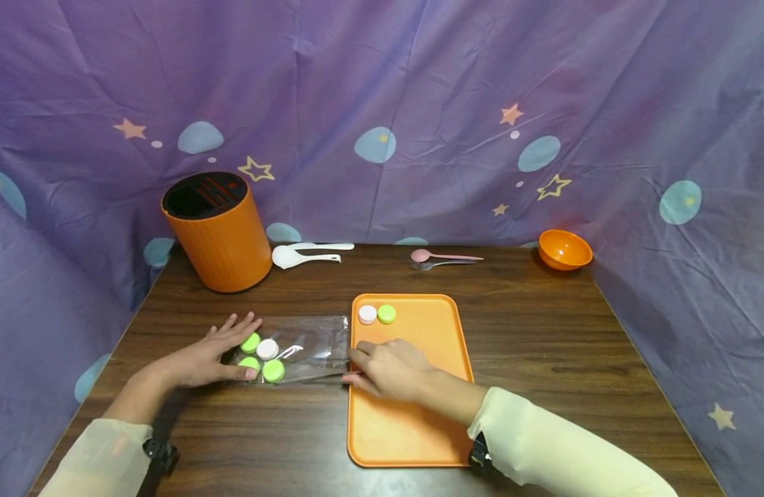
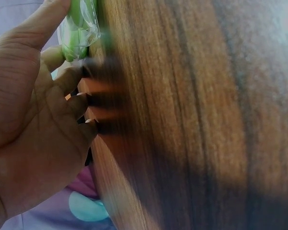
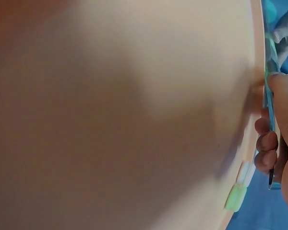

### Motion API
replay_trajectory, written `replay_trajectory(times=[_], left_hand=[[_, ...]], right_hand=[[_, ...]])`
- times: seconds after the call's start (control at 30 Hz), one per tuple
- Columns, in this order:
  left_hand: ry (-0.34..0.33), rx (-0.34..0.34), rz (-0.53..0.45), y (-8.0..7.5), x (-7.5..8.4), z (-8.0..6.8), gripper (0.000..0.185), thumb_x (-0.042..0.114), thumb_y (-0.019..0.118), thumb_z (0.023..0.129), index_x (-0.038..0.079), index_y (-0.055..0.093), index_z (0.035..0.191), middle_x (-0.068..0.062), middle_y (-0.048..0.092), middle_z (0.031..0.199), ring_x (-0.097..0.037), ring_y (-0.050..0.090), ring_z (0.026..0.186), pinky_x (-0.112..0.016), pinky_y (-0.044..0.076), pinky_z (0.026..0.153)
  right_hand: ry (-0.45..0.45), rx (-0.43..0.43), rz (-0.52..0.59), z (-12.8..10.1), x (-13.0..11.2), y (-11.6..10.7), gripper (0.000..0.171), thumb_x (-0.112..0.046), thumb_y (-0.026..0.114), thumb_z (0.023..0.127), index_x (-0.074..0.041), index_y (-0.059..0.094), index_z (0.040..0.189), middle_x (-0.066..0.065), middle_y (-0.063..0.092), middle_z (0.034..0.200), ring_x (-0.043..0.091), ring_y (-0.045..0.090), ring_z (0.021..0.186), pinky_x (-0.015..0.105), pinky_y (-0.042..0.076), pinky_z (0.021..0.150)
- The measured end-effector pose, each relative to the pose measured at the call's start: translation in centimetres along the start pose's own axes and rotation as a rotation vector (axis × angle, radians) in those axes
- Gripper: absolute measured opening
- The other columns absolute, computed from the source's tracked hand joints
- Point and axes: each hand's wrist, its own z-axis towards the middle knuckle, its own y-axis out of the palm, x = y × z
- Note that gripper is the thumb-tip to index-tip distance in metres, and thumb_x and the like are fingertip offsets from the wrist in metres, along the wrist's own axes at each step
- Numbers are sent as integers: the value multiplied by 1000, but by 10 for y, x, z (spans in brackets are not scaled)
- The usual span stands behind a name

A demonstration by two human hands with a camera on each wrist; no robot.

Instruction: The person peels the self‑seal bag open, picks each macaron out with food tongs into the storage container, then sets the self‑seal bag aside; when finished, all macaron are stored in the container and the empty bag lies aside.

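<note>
A clear plastic bag (image 1: 307, 345) lies on the wooden table (image 1: 574, 359), left of an orange tray (image 1: 419, 414). Inside its left end are three green caps (image 1: 272, 371) and a white cap (image 1: 267, 348). My left hand (image 1: 232, 348) rests on that end with fingers spread and the thumb pressing the bag (image 2: 79, 28) in the left wrist view. My right hand (image 1: 357, 362) pinches the bag's right end at the tray's left rim; the thin edge (image 3: 270, 96) shows between its fingers (image 3: 266, 141). A white cap (image 1: 367, 314) and a green cap (image 1: 386, 314) sit on the tray's far left corner.
An orange cylindrical holder (image 1: 217, 231) stands at the back left, with two white spoons (image 1: 304, 255) beside it. A pink spoon (image 1: 444, 257) and an orange bowl (image 1: 564, 248) lie along the back edge. Purple cloth (image 1: 419, 103) closes in three sides.
</note>
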Motion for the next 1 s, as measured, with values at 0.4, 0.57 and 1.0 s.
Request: replay_trajectory(times=[0.4, 0.57, 1.0], left_hand=[[13, 5, 3, 1, -1, 0, 107, 44, 85, 97, 3, 24, 175, -33, 4, 182, -63, -9, 166, -86, -8, 127], [7, 0, 5, 0, 0, 0, 108, 45, 85, 96, 3, 24, 175, -33, 4, 182, -63, -9, 166, -86, -8, 127], [-5, -2, -1, 0, 0, 1, 107, 44, 85, 97, 4, 25, 175, -32, 4, 182, -62, -9, 167, -86, -8, 127]], right_hand=[[-6, 10, -8, 1, -1, -2, 36, -53, 68, 108, -20, 68, 94, -9, 64, 81, 6, 53, 53, 27, 47, 43], [-1, 19, 4, -3, 3, -3, 33, -52, 70, 108, -21, 69, 96, -10, 62, 80, 4, 49, 53, 26, 47, 44], [34, 15, 2, -18, 23, -15, 30, -48, 73, 107, -19, 75, 103, -8, 68, 85, 13, 66, 60, 34, 57, 50]])
